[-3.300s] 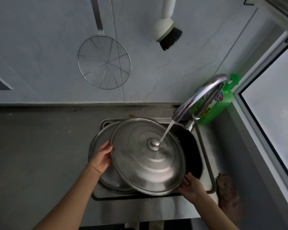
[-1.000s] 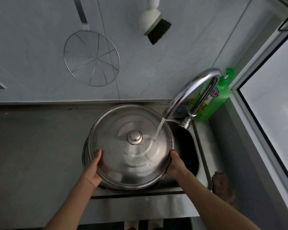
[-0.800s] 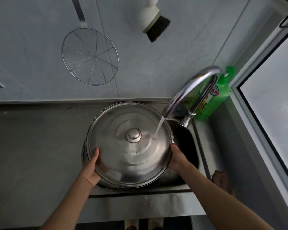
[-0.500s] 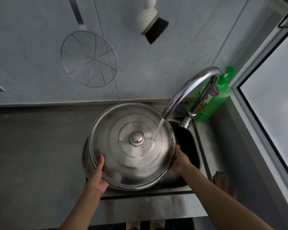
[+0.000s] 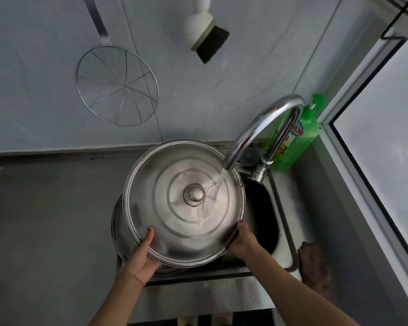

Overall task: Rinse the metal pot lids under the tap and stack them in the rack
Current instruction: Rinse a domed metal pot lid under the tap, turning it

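A large round metal lid [image 5: 165,203] with a centre knob is held over the sink, knob side up. My left hand [image 5: 143,257] grips its near left rim and my right hand [image 5: 243,241] grips its near right rim. Water runs from the curved chrome tap [image 5: 259,128] onto the lid just right of the knob. Under the lid, a second metal piece [image 5: 117,227] shows only as a curved edge at the left. No rack is in view.
The steel sink [image 5: 283,222] is set in a grey counter [image 5: 45,220]. A green soap bottle [image 5: 299,140] stands behind the tap. A brown cloth [image 5: 316,264] lies right of the sink. A wire skimmer [image 5: 117,85] and a brush [image 5: 206,36] hang on the wall.
The lid has tilted and turned a little under the stream, and both hands have slid along its near rim. The water now lands closer to the knob's right side.
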